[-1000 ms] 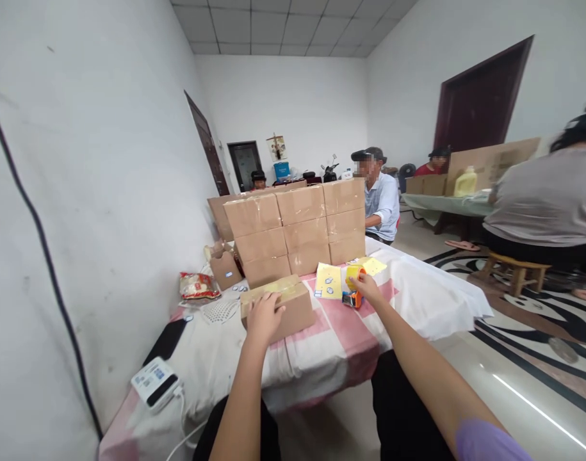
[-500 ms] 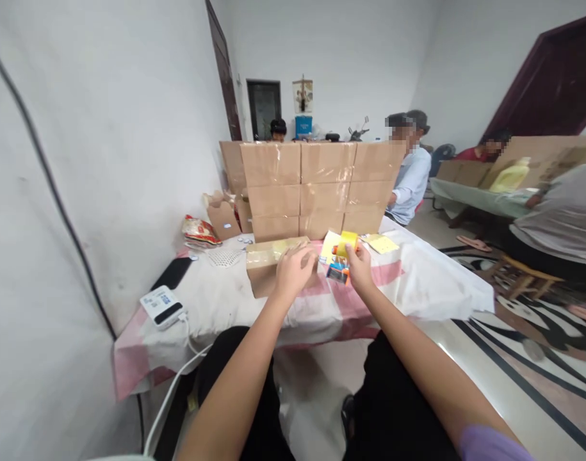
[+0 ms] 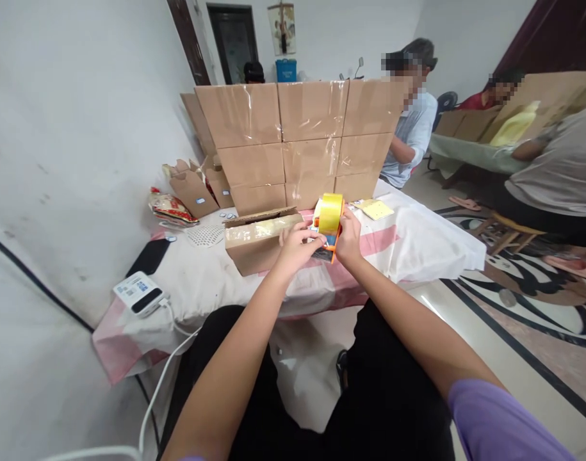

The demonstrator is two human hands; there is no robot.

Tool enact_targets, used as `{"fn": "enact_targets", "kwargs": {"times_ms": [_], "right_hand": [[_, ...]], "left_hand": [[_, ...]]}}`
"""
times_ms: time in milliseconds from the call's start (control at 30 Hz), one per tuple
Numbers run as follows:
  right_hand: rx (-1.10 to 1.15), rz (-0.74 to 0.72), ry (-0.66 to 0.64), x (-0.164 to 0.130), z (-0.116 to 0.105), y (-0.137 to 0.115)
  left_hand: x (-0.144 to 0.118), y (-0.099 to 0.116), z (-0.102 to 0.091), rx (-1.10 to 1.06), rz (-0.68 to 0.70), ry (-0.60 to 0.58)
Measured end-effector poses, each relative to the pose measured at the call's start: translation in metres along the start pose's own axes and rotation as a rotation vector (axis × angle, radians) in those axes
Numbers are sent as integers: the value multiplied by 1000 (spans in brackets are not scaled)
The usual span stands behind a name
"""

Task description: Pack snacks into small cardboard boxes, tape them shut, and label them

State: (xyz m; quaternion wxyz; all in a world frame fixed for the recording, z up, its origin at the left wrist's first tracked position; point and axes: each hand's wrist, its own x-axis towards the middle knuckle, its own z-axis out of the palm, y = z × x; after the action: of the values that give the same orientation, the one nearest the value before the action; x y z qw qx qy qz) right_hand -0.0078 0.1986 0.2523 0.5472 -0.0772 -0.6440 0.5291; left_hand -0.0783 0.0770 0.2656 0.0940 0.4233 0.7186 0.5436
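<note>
The right hand [image 3: 349, 240] has lifted the orange tape roller [image 3: 328, 221] off the table [image 3: 417, 256] and grips it beside the small box [image 3: 259, 240], while the left hand [image 3: 295, 246] has left the box and pinches the tape end.

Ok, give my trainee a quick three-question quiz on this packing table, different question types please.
1. True or false: the right hand holds the orange tape dispenser with the yellow roll.
2. What is the left hand nearest to? A the white label printer B the brown cardboard box with the taped top C the red snack bag
3. How many rows high is the stack of sealed cardboard boxes?

Key: 1 true; 2 B; 3 three.
</note>
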Motion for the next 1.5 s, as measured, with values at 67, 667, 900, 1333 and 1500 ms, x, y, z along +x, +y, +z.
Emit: {"fn": "enact_targets", "kwargs": {"times_ms": [67, 667, 900, 1333, 1500], "right_hand": [[6, -33, 3, -1, -2, 0], [6, 154, 334, 41, -49, 27], [-14, 142, 288, 29, -40, 21], [210, 348, 124, 22, -40, 7], [243, 641, -29, 26, -56, -1]], "left_hand": [[-5, 3, -1, -210, -16, -23], [-31, 9, 24, -360, -295, -257], [-28, -18, 26, -229, -314, -248], [-31, -54, 65, -46, 4, -128], [-22, -49, 39, 158, 76, -135]]}}
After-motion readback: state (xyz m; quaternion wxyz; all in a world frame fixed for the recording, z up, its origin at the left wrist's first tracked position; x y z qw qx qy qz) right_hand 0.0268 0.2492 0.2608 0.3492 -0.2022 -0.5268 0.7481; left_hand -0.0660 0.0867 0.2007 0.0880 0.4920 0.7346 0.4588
